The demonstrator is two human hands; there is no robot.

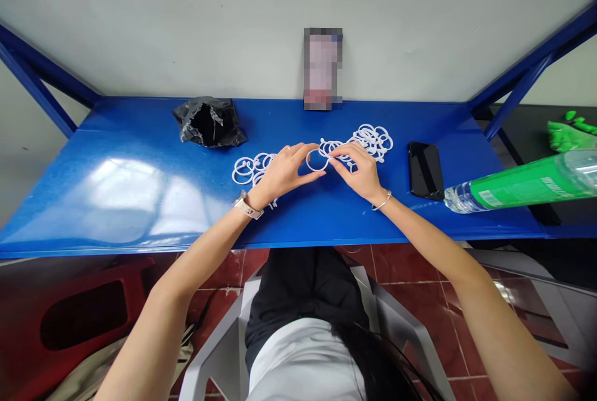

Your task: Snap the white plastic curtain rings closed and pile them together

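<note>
A thin white plastic ring (pixel 308 165) is held up between my two hands over the blue table. My left hand (pixel 284 171) spans it, index finger at its upper edge and thumb along its lower edge. At the ring's right side, my right hand (pixel 358 171) pinches it by a small knob between thumb and finger. A pile of similar white rings (pixel 375 140) lies just beyond my right hand, partly covered by it. More white rings (pixel 243 171) lie to the left, partly hidden behind my left hand and wrist.
On the blue table (pixel 196 221) stands a crumpled black plastic bag (pixel 209 122), its mouth open. A blurred-out phone-like rectangle (pixel 323 69) leans on the back wall. To the right are a black phone (pixel 425 171) and a green-labelled bottle (pixel 522 182). Blue posts flank the table.
</note>
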